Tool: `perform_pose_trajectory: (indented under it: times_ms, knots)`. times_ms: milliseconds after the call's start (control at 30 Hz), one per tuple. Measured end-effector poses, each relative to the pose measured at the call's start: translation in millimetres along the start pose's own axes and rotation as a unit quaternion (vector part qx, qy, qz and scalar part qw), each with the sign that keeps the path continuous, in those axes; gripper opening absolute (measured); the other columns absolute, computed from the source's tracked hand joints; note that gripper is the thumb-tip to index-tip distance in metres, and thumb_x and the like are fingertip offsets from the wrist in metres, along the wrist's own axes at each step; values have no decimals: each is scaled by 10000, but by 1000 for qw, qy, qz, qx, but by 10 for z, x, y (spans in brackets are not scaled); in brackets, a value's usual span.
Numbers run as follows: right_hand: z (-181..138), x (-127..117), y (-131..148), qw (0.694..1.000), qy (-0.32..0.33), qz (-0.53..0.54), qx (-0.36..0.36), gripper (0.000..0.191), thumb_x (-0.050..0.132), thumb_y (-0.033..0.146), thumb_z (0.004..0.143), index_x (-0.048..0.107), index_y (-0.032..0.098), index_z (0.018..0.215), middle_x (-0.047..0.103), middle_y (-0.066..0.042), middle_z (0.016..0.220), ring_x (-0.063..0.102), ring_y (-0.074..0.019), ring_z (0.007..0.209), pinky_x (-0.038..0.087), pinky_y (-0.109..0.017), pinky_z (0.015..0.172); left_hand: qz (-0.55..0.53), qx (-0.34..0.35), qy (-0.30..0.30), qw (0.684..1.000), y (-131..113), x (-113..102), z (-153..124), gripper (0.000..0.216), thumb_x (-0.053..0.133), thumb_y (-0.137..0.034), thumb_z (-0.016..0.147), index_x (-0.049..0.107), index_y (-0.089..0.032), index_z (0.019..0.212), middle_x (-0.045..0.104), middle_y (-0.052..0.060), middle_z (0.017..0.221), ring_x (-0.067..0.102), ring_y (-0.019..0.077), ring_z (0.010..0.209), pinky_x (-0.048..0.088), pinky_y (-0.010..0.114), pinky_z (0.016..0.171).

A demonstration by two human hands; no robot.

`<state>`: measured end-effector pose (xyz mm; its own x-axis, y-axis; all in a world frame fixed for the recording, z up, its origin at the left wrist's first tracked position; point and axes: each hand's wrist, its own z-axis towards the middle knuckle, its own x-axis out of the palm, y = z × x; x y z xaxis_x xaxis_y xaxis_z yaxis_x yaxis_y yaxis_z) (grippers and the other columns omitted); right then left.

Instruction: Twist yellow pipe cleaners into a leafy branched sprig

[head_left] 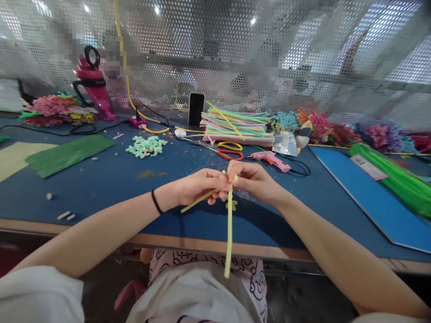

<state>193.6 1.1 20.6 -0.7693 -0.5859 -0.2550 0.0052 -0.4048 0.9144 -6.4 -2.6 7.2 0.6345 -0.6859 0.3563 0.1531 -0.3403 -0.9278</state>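
Note:
Both hands meet over the front middle of the table, pinching a pale yellow pipe cleaner (229, 233). One length of it hangs down past the table edge, and a shorter length points to the lower left. My left hand (200, 185) has its thumb and fingers closed on the yellow strand. Fingertips of my right hand (254, 179) grip it near the bend at the top. A small yellow looped piece (232, 205) shows just under the fingers; whether it is joined to the strand I cannot tell.
Behind the hands lie scissors (230, 154), a pink glue gun (271, 160) and a stack of pastel pipe cleaners (235, 125). A mint-and-white cluster (146, 146) and green sheet (70, 154) are left. A blue board (363, 193) with green pipe cleaners (393, 179) is right. A phone (196, 110) stands behind.

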Motion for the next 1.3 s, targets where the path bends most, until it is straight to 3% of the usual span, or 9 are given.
perform_pose_trajectory:
  times_ms: [133,267,567,633,767,900,1000,1133,1300]
  knots:
    - [14,-7,-12,998,-41,9,42,274,735,420,804,634,171,751,528,6,731,433,-107,627,337,-264,585,74,54,-85,992,-47,18,-2,210,759,-277,688,601,-149,635,614,-22,543,477,42,423,371,159,399]
    - [44,15,-71,988,-96,13,117,303,769,409,740,617,150,698,504,30,621,382,-82,551,255,-253,534,201,96,-174,959,-80,25,3,199,713,-264,694,581,-148,601,610,-17,537,475,58,438,375,178,413]
    - [87,292,-100,928,-243,30,281,397,762,347,660,432,188,507,308,90,426,232,-46,422,133,-242,443,432,142,-326,829,102,64,56,204,634,-241,672,533,-158,516,524,-32,486,442,75,500,291,205,480]
    - [93,297,-86,930,-261,24,258,329,764,375,680,531,170,571,388,75,466,271,-50,437,164,-235,437,382,150,-332,849,107,63,66,199,626,-261,702,549,-159,548,555,-25,517,457,79,508,310,204,484]
    - [101,234,-93,959,-223,27,174,283,759,429,738,717,158,811,639,-2,709,469,-79,584,345,-220,530,180,156,-336,911,59,48,77,232,658,-360,757,602,-155,663,635,-4,634,464,70,498,351,198,473]
    - [93,179,-136,961,-215,60,163,297,746,446,759,723,151,752,653,-18,697,490,-78,542,367,-228,517,97,157,-311,932,45,31,88,299,730,-437,744,670,-149,797,681,16,734,437,50,511,337,183,474]
    - [82,154,-122,959,-206,57,185,282,771,412,730,694,143,692,612,-2,613,408,-53,428,296,-221,422,92,140,-300,939,51,10,88,340,736,-466,749,697,-158,889,682,16,753,450,57,529,349,189,484]
    - [66,143,-31,958,-161,66,227,235,764,357,728,661,147,703,561,21,518,376,-49,368,265,-197,360,143,149,-282,937,29,-29,83,371,722,-505,761,706,-134,752,648,12,662,411,53,491,314,211,464]
    - [63,125,62,940,-125,157,277,153,644,299,805,597,172,735,461,57,432,305,-56,315,235,-179,300,214,184,-265,922,18,-64,89,315,730,-450,769,726,-139,814,710,38,749,559,99,621,416,216,573]
